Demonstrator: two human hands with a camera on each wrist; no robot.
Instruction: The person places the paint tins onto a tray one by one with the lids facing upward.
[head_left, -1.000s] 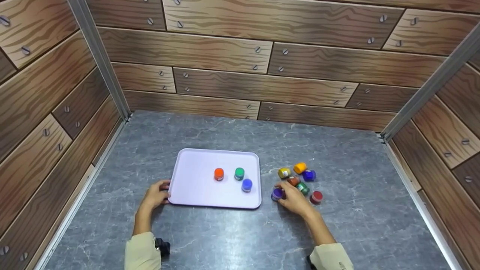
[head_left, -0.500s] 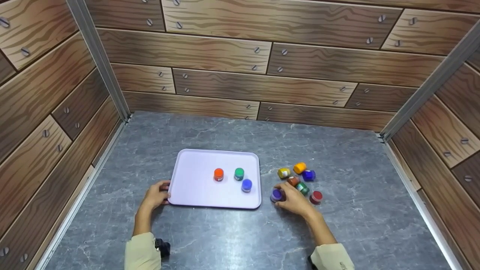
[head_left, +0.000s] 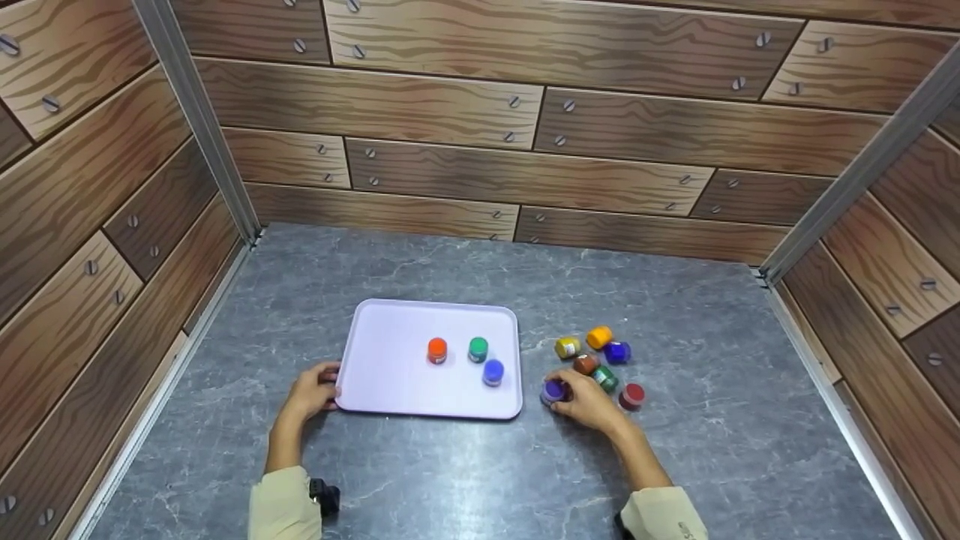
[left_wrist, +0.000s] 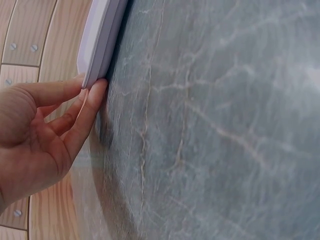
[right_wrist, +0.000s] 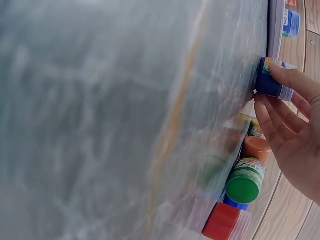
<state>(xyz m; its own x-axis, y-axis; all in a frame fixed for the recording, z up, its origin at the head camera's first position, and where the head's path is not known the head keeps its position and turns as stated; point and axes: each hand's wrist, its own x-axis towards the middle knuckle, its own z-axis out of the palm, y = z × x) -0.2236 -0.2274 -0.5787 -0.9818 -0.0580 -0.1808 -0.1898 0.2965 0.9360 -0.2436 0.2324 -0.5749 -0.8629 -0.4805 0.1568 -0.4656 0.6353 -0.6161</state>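
My left hand (head_left: pixel 311 391) pinches the near left corner of a pale lilac tray (head_left: pixel 397 375); in the left wrist view the thumb lies on the rim and the fingers are at its outer side. Just right of the tray, my right hand (head_left: pixel 590 406) holds a small purple paint jar (head_left: pixel 553 391) between thumb and fingers. In the right wrist view this jar (right_wrist: pixel 268 85) stands upright at the table surface, lid toward the palm. Three jars stand on the tray: an orange-red one (head_left: pixel 437 350), a green one (head_left: pixel 478 349) and a blue one (head_left: pixel 493 373).
Behind and beside my right hand lie several more paint jars: yellow (head_left: pixel 568 347), orange (head_left: pixel 599 337), dark blue (head_left: pixel 617 352), brown (head_left: pixel 586 364) and green (head_left: pixel 604 379). A red jar (head_left: pixel 632 396) is right of the wrist. Wood-patterned walls (head_left: pixel 450 165) enclose the grey marbled table (head_left: pixel 435 480).
The purple jar and the fingers of my right hand have shifted very slightly to the left. My left hand, the tray and the other jars keep their places.
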